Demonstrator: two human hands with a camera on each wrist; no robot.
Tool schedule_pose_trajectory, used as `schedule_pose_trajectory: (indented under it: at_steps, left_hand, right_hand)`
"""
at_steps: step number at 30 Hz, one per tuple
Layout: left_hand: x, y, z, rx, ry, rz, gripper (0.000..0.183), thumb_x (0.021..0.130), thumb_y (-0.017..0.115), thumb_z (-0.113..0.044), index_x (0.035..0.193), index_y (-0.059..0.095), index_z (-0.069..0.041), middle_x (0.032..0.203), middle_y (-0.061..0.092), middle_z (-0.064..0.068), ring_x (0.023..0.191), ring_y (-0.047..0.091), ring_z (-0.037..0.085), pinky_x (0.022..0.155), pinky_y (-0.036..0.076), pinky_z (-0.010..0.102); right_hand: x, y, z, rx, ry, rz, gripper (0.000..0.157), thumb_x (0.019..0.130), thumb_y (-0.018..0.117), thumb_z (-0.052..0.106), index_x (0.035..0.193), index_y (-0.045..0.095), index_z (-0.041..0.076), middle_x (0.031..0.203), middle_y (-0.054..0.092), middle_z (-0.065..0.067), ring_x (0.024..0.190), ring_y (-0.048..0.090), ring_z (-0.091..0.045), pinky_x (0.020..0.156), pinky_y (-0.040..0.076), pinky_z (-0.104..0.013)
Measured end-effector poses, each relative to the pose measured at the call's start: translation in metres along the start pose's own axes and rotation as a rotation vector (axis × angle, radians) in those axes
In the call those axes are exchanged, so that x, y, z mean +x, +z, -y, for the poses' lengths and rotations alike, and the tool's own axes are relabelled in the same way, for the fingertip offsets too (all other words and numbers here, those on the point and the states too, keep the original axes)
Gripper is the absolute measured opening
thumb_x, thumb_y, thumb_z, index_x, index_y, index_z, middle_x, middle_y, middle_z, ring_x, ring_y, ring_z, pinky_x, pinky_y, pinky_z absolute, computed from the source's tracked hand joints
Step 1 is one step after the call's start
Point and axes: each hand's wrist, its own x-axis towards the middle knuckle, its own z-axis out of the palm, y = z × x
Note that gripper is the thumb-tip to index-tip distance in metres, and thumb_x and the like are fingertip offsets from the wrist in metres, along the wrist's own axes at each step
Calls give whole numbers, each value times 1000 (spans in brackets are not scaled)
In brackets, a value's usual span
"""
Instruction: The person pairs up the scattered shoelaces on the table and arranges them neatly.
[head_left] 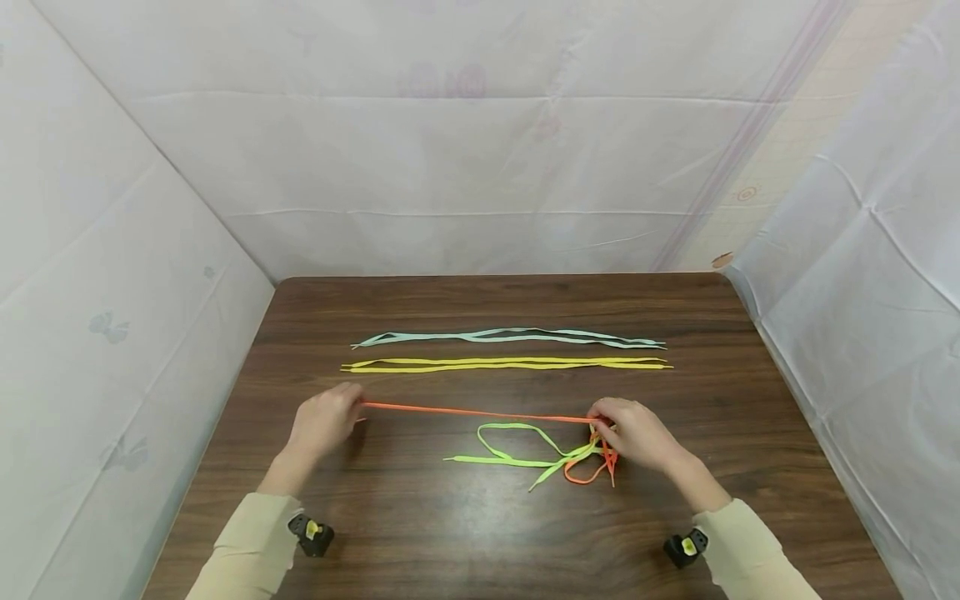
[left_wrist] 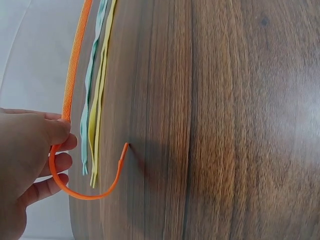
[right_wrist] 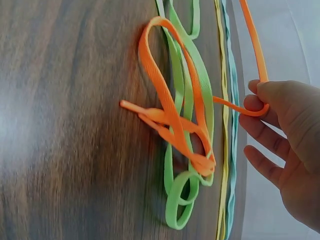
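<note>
An orange shoelace (head_left: 472,412) is stretched between my two hands above the table. My left hand (head_left: 326,421) pinches it between thumb and fingers near one end; in the left wrist view the orange shoelace's tail (left_wrist: 90,197) hangs in a curve with its tip low. My right hand (head_left: 633,429) pinches the same lace farther along. Beneath and beside the right hand, the rest of the orange lace (right_wrist: 160,85) lies looped among a green shoelace (right_wrist: 202,80). In the head view the green shoelace (head_left: 495,460) spreads leftward in loose loops.
Beyond the hands, a pair of yellow shoelaces (head_left: 510,364) lies straight across the brown wooden table (head_left: 420,533). Behind them runs a pair of light blue shoelaces (head_left: 502,335). White sheeting (head_left: 450,167) hangs along the table's back and sides.
</note>
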Motion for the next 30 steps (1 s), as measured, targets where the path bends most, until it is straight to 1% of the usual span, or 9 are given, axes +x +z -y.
schedule_pose_trajectory:
  at_steps: [4,10,12,17,19,21,26,30]
  left_hand:
    - [-1,1,5,6,-30,14,8,78,70,-7,80,62,-9,72,61,2,53,54,15,45,42,31]
    - [-5,1,12,1,-68,46,6,80,69,-8,82,63,-9,74,62,3,53,53,15,44,41,32]
    - [-7,1,14,-3,-79,50,6,81,68,-8,82,62,-9,76,62,3,53,54,15,43,41,32]
    - [-9,1,22,-12,-107,60,5,82,67,-8,84,62,-9,80,64,5,55,56,17,44,42,33]
    - [-9,1,24,-14,-118,62,5,82,66,-8,85,63,-9,81,65,6,56,56,17,44,42,33]
    - [-10,2,27,-18,-123,63,4,82,66,-8,85,63,-8,81,65,6,55,55,17,43,41,33]
    - [-11,4,31,-28,-126,58,4,82,66,-8,85,63,-7,79,64,6,54,55,17,43,41,33]
    - [-13,6,34,-28,-132,48,4,82,66,-8,86,64,-6,79,64,7,56,58,20,44,42,35]
  right_hand:
    - [-3,-4,-5,-12,-1,-29,12,79,70,5,88,65,12,79,61,9,63,49,-2,55,42,-20]
    - [-10,-13,-13,0,71,-27,15,79,70,5,92,66,13,84,64,6,68,55,0,58,47,-22]
    - [-12,-16,-16,-19,84,-34,16,79,70,5,92,66,13,85,65,5,68,55,-2,57,46,-23]
    - [-15,-22,-24,-119,80,-54,13,78,70,6,90,66,10,83,64,3,68,57,-7,59,47,-30]
    - [-17,-24,-27,-150,83,-55,12,78,70,7,89,66,10,82,65,2,68,58,-9,60,47,-33]
    - [-18,-25,-30,-172,98,-53,11,79,70,8,89,66,11,82,64,2,68,57,-9,60,46,-33]
    - [-21,-29,-36,-190,136,-71,10,79,70,9,88,66,12,82,64,2,68,56,-10,59,44,-32]
    - [-21,-32,-42,-203,133,-110,10,78,70,7,86,66,11,80,64,1,65,55,-11,56,42,-32]
